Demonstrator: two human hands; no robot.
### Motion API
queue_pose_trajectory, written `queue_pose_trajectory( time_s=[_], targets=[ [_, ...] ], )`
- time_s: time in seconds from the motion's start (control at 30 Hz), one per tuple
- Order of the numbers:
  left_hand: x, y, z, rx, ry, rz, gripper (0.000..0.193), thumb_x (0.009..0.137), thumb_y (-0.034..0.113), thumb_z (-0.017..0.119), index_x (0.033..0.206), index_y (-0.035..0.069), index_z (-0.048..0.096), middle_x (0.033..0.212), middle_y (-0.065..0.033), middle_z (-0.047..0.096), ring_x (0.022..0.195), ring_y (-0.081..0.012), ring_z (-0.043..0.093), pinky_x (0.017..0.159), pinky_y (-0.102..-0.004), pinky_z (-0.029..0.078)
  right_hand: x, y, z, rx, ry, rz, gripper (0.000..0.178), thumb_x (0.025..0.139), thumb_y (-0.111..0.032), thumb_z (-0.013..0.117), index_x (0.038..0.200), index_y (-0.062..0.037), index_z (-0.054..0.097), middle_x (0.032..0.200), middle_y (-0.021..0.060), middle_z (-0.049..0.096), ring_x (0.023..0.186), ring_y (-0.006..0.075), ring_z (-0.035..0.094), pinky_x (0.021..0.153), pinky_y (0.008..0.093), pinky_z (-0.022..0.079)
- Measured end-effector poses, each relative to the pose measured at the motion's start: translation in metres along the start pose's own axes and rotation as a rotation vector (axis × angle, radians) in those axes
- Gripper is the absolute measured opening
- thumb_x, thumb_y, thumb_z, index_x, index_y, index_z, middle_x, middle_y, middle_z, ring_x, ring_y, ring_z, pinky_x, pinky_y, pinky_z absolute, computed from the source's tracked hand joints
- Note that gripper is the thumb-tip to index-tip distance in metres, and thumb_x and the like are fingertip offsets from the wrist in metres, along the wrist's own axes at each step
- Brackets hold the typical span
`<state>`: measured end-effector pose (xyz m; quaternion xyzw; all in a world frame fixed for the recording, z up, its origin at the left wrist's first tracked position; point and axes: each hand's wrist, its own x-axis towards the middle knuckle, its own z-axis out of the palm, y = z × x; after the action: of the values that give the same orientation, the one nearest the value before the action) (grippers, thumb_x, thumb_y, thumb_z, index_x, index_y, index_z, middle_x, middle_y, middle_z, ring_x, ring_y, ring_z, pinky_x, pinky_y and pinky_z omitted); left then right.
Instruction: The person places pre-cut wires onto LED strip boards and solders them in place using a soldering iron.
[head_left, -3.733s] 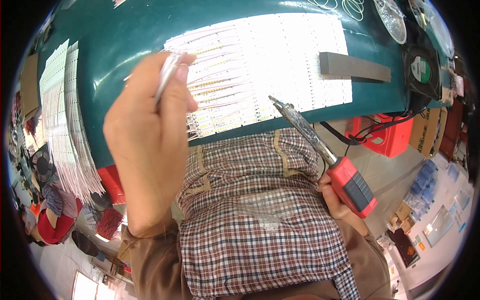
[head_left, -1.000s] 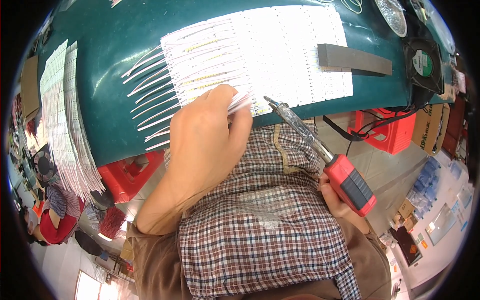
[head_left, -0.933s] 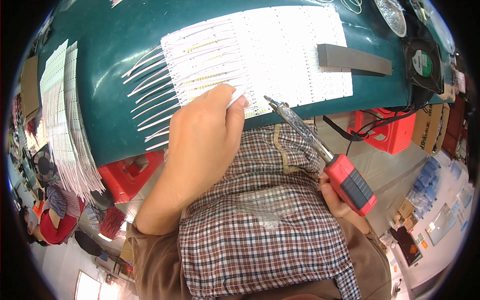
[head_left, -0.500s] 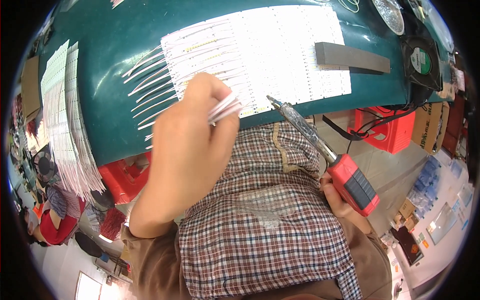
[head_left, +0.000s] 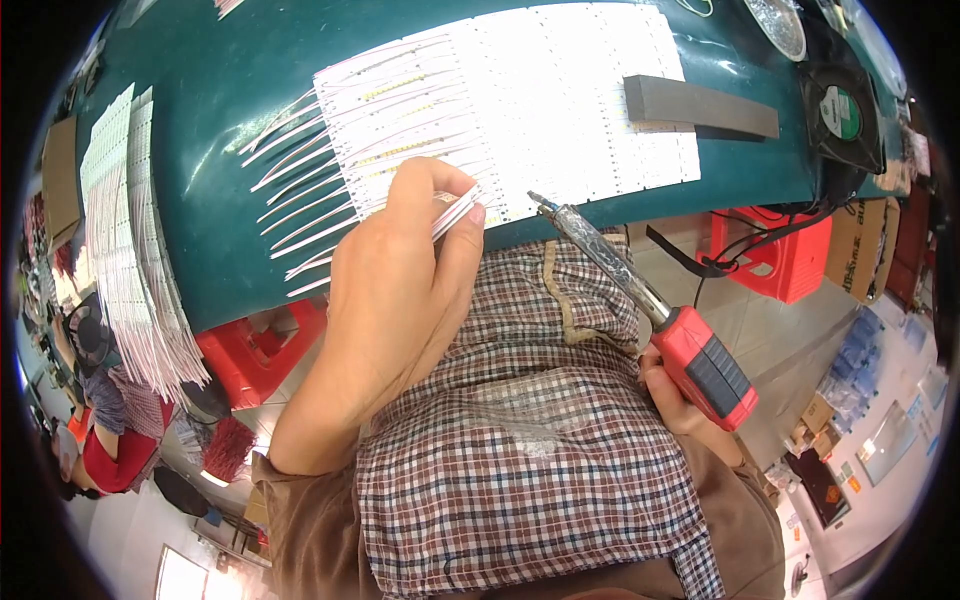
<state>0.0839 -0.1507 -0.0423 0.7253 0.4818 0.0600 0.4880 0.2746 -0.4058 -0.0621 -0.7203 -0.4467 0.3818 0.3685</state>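
My left hand (head_left: 400,265) is closed in a pinch on a small bundle of thin white wires (head_left: 458,215), over the near edge of a white circuit board panel (head_left: 560,100). My right hand (head_left: 675,395) is wrapped round a soldering iron (head_left: 708,368) with a red and black handle. The iron's metal tip points up and left, close to the panel's near edge and a little right of the wires. More white wires (head_left: 300,200) lie in rows across the panel's left part, their ends sticking out past its left edge.
A dark grey bar (head_left: 700,108) lies across the panel's right side, near a black fan (head_left: 842,115). Wired board strips (head_left: 125,220) hang over the table's left end. Red plastic stools (head_left: 765,255) stand below the green table (head_left: 230,60). A person in red (head_left: 115,455) sits at far left.
My left hand has shifted slightly right and turned, its fingertips now nearer the ends of the wires. The soldering iron has barely moved.
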Motion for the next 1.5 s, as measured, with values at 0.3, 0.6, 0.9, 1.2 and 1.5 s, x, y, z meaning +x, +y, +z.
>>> queue_pose_trajectory(
  time_s=[0.3,0.6,0.9,1.2,1.5],
  targets=[
    [0.001,-0.015,0.004,-0.036,0.109,0.094,0.015,0.088,0.009,0.066,0.091,0.000,0.055,0.068,-0.0167,0.063,0.057,-0.0322,0.063,0.055,-0.0388,0.047,-0.001,0.000,0.002,-0.008,-0.001,-0.020,0.026,0.070,-0.006,0.076,0.093,0.0026,0.066,0.085,0.0156,0.067,0.069,0.0291,0.068,0.063,0.0339,0.055],
    [0.003,-0.014,0.010,0.064,0.135,0.083,0.019,0.083,0.012,0.072,0.081,-0.001,0.058,0.069,-0.0162,0.064,0.056,-0.0323,0.060,0.054,-0.0395,0.046,0.020,-0.017,-0.005,-0.066,-0.048,-0.092,0.031,0.068,-0.005,0.076,0.095,0.0051,0.066,0.086,0.0178,0.068,0.072,0.0304,0.069,0.066,0.0346,0.056],
    [0.001,-0.016,0.016,0.240,0.214,0.174,0.020,0.085,0.013,0.075,0.083,-0.002,0.062,0.070,-0.0124,0.064,0.057,-0.0183,0.055,0.055,-0.0314,0.044,0.028,-0.018,-0.001,-0.155,-0.061,-0.233,0.034,0.064,-0.003,0.078,0.095,0.0061,0.066,0.084,0.0174,0.068,0.070,0.0318,0.070,0.064,0.0347,0.057],
    [0.000,-0.013,0.015,0.272,0.205,0.160,0.017,0.084,0.014,0.075,0.083,0.000,0.064,0.072,-0.0129,0.066,0.059,-0.0237,0.059,0.057,-0.0340,0.046,0.033,-0.022,0.001,-0.134,-0.075,-0.212,0.030,0.066,-0.003,0.078,0.091,0.0050,0.065,0.080,0.0171,0.067,0.068,0.0319,0.069,0.061,0.0348,0.056],
    [0.000,-0.014,0.015,0.286,0.207,0.177,0.019,0.084,0.015,0.075,0.084,0.000,0.064,0.073,-0.0132,0.066,0.060,-0.0246,0.059,0.057,-0.0345,0.046,0.037,-0.023,0.000,-0.125,-0.117,-0.221,0.026,0.066,-0.004,0.078,0.087,0.0029,0.064,0.077,0.0167,0.066,0.066,0.0306,0.068,0.060,0.0337,0.054]
  ],
)
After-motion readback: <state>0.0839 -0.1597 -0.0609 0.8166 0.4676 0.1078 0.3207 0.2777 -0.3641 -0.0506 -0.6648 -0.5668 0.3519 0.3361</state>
